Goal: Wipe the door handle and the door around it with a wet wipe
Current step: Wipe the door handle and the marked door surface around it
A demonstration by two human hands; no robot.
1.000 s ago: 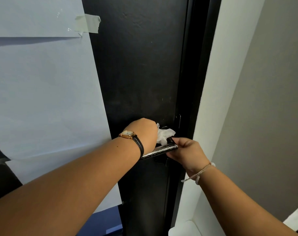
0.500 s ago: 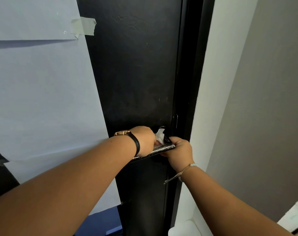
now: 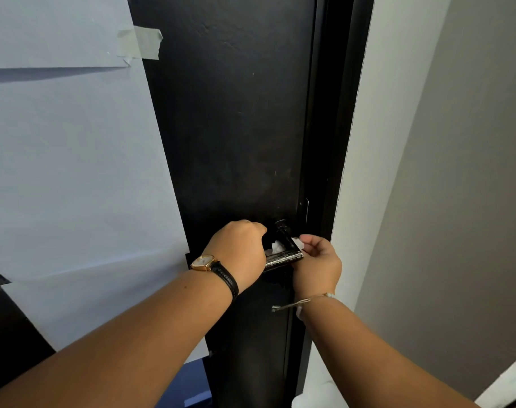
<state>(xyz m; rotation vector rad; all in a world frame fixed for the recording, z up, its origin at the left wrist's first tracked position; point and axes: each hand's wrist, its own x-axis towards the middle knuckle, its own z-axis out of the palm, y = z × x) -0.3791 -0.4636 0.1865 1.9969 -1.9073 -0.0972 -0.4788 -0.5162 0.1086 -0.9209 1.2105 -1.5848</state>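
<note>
A black door (image 3: 236,119) fills the middle of the view. Its dark lever handle (image 3: 283,256) sticks out low on the right side, with a round base (image 3: 281,223) above it. My left hand (image 3: 239,254), with a watch on the wrist, is closed around the left part of the lever. My right hand (image 3: 317,265) is closed at the lever's right end. A white wet wipe (image 3: 278,246) shows behind the lever between both hands, with a bit by my right fingers; which hand holds it is unclear.
Large pale paper sheets (image 3: 68,172) are taped over the door's left part, with a tape strip (image 3: 142,42) at the top. The black door frame (image 3: 336,128) and a white wall edge (image 3: 365,142) stand right of the handle. A grey wall (image 3: 457,172) lies beyond.
The wipe was bunched above the lever by my left hand; it now sits lower behind the lever, mostly hidden. My right hand has closed further over the lever's end.
</note>
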